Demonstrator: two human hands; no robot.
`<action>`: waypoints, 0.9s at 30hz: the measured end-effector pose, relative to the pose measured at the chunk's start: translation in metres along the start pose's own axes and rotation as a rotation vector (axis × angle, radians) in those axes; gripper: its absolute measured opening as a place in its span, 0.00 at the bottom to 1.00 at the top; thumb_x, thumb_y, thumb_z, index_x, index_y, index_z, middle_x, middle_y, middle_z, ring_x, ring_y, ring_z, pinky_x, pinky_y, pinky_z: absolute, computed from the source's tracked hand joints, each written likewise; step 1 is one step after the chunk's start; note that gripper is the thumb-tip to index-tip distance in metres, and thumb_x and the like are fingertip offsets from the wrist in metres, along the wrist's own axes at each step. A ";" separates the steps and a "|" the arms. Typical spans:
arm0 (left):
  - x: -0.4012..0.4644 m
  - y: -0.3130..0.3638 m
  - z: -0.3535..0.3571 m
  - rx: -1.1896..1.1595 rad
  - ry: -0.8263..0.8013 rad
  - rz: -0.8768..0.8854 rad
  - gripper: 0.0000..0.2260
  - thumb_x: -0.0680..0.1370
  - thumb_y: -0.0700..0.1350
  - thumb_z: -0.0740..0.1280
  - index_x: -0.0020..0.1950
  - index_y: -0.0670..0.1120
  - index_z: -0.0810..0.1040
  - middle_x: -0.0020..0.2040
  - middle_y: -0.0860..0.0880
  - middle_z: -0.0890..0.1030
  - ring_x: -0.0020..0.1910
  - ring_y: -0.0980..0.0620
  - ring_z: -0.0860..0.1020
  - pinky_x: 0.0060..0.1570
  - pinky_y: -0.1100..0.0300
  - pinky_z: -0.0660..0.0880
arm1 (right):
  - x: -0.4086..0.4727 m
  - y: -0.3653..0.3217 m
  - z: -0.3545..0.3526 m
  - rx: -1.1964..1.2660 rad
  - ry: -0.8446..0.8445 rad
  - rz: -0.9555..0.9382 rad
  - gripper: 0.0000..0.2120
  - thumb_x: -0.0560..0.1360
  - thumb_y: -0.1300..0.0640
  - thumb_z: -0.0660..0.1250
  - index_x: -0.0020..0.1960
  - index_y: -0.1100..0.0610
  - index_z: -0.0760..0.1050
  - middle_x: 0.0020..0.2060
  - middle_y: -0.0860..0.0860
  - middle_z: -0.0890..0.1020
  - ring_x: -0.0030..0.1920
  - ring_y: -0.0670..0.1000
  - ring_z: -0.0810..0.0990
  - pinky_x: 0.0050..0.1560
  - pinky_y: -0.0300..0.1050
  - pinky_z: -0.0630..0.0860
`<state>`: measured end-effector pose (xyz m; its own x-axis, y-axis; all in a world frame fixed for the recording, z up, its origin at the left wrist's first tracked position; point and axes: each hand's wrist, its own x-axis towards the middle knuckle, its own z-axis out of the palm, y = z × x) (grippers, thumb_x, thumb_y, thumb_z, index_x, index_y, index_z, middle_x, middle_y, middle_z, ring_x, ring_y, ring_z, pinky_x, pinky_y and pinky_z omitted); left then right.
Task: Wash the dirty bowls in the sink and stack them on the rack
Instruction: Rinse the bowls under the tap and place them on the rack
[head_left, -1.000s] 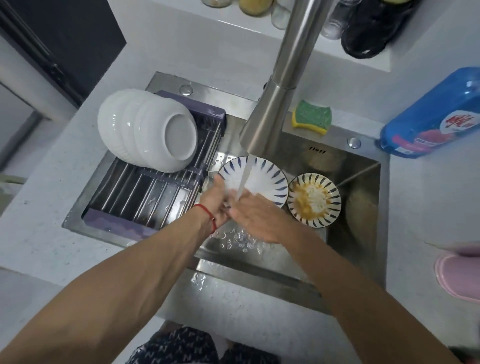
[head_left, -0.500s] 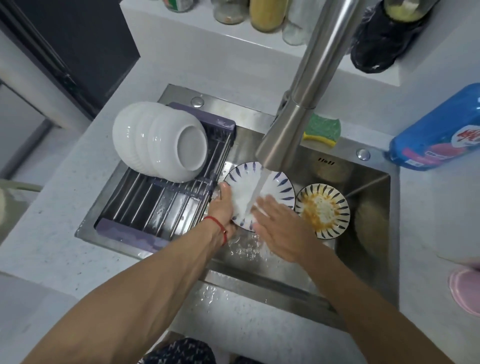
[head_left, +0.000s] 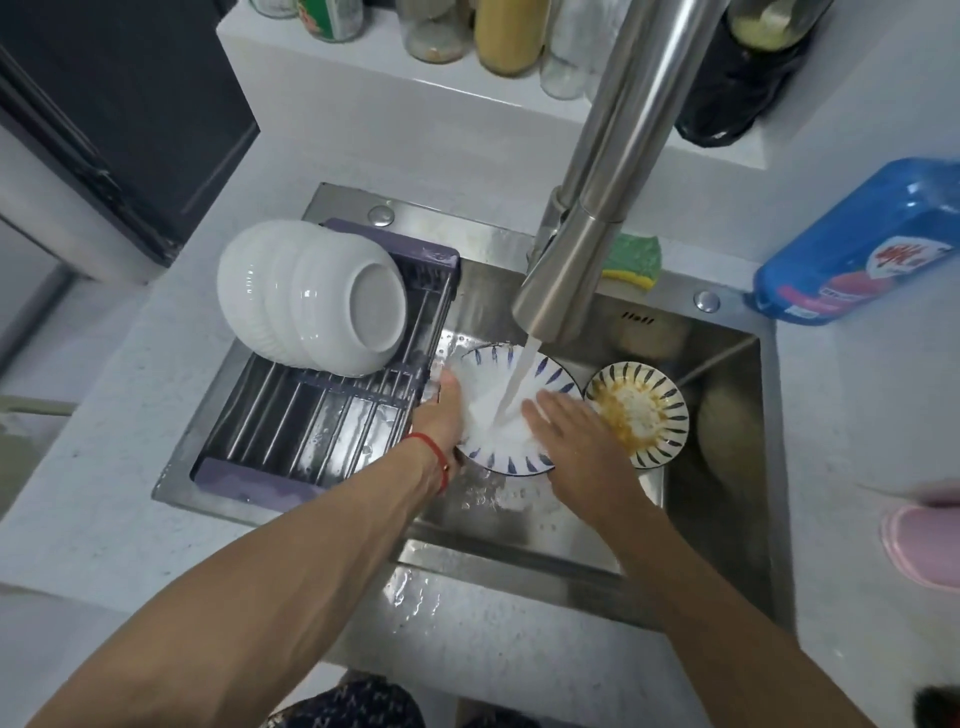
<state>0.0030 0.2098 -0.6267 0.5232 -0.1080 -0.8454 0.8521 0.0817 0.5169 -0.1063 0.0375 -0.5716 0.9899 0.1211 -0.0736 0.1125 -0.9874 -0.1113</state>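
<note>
Head view: steel sink (head_left: 737, 519) in pale speckled counter (head_left: 857, 415), wet front edge.

Both bare forearms are reaching up from the bottom of the frame toward its centre. The left hand (head_left: 445, 415), a red string around its wrist, is curling its fingers and gripping. The right hand (head_left: 576, 441) is lying flat just right of centre, fingers straight and pointing upper left.

A home kitchen: steel sink (head_left: 727, 358), faucet (head_left: 597, 223), dish rack (head_left: 322, 415), sponge (head_left: 631, 260).
</note>
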 end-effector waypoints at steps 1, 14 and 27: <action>-0.016 0.007 0.005 -0.013 -0.031 -0.001 0.42 0.70 0.76 0.64 0.65 0.41 0.78 0.52 0.39 0.87 0.51 0.37 0.87 0.59 0.35 0.80 | 0.005 -0.001 0.004 0.054 0.077 0.007 0.40 0.63 0.75 0.73 0.75 0.60 0.73 0.71 0.59 0.77 0.72 0.60 0.75 0.75 0.61 0.65; -0.065 0.009 0.093 0.400 0.107 0.242 0.40 0.78 0.74 0.50 0.85 0.56 0.47 0.85 0.47 0.51 0.81 0.40 0.59 0.79 0.39 0.58 | 0.023 -0.025 -0.023 1.337 0.082 0.878 0.11 0.73 0.69 0.73 0.47 0.53 0.82 0.40 0.53 0.87 0.42 0.53 0.87 0.41 0.51 0.85; -0.069 0.016 0.032 -0.163 -0.044 0.057 0.29 0.69 0.34 0.79 0.67 0.44 0.76 0.59 0.37 0.83 0.55 0.34 0.83 0.46 0.32 0.82 | 0.048 -0.007 0.000 1.329 0.072 1.192 0.30 0.74 0.45 0.74 0.70 0.60 0.72 0.61 0.58 0.79 0.57 0.59 0.80 0.44 0.48 0.80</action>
<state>-0.0189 0.1866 -0.5556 0.5737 -0.1419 -0.8067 0.8095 0.2483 0.5320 -0.0592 0.0501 -0.5745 0.4819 -0.5664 -0.6686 -0.6983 0.2127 -0.6835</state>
